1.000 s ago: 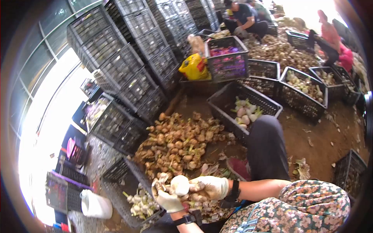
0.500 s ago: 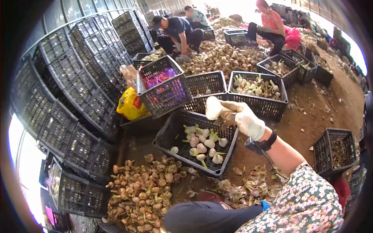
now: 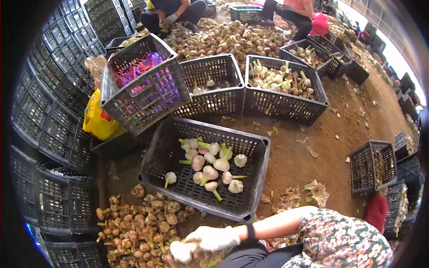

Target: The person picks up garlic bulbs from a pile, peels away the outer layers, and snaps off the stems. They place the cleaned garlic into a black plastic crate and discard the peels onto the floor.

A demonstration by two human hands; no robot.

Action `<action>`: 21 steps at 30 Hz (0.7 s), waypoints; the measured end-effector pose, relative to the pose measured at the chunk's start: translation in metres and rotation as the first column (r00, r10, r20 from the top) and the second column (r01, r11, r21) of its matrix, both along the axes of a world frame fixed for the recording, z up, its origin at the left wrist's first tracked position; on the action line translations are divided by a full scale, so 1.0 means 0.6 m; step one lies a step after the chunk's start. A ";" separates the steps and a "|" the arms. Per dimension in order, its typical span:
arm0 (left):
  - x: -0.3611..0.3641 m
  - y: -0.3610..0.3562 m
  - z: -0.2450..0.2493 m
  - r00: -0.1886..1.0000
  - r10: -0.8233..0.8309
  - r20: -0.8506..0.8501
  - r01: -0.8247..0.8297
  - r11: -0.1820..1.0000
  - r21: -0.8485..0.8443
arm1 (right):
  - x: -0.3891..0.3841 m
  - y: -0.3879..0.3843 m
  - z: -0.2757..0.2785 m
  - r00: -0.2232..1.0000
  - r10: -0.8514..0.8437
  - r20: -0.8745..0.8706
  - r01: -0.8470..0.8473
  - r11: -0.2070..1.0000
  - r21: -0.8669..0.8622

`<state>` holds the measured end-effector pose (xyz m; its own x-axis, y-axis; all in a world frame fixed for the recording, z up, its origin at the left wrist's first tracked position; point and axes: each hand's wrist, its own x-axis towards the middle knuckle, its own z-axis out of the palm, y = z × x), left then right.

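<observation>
My right hand (image 3: 210, 240), in a white glove with a dark band at the wrist, is low in the head view, over the edge of the brown garlic pile. Its fingers are closed around a pale, clean garlic bulb (image 3: 181, 252); part of the grip is hidden. A brownish, blurred shape under the bulb is hard to make out. My left hand does not show. Beyond my hand stands a black plastic crate (image 3: 203, 210) with several peeled white and pinkish garlic bulbs (image 3: 221, 165) inside. To the left lies the heap of unpeeled garlic (image 3: 138, 228).
A tilted crate (image 3: 147, 96) holds purple and red netting, beside a yellow bag (image 3: 99, 118). More crates stand behind, including one of garlic (image 3: 286, 100). Stacked crates (image 3: 53, 134) line the left. Husks (image 3: 288, 198) lie on the floor. Co-workers (image 3: 172, 15) squat at the back.
My right hand has moved down and toward me from above the crate's far side, with a pale garlic bulb in its fingers. The head view has tilted downward.
</observation>
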<state>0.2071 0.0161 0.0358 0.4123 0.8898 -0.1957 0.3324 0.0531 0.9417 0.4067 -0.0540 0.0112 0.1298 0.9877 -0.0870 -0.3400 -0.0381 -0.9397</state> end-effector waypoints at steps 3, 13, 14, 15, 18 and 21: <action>0.005 0.011 -0.001 0.938 0.184 -0.292 -0.136 0.975 0.175 | -0.021 0.038 -0.009 0.937 0.203 -0.283 -0.258 0.951 -0.169; 0.068 -0.021 0.051 0.963 0.263 -0.068 -0.255 0.961 0.103 | -0.005 0.024 -0.020 0.892 0.201 -0.404 -0.274 0.953 -0.130; 0.055 -0.014 0.042 0.964 0.252 -0.081 -0.237 0.958 0.161 | 0.007 0.014 -0.004 0.841 0.270 -0.469 -0.368 0.921 -0.128; 0.049 -0.010 0.035 0.969 0.230 -0.091 -0.193 0.934 0.300 | 0.009 0.010 -0.002 0.802 0.313 -0.509 -0.415 0.904 -0.098; 0.034 0.004 0.033 0.981 0.117 -0.157 -0.035 0.894 0.448 | 0.017 0.004 0.002 0.786 0.394 -0.476 -0.481 0.874 -0.072; 0.053 -0.004 0.067 0.964 0.102 -0.244 -0.022 0.950 0.310 | 0.046 -0.017 0.040 0.808 0.359 -0.466 -0.454 0.884 -0.106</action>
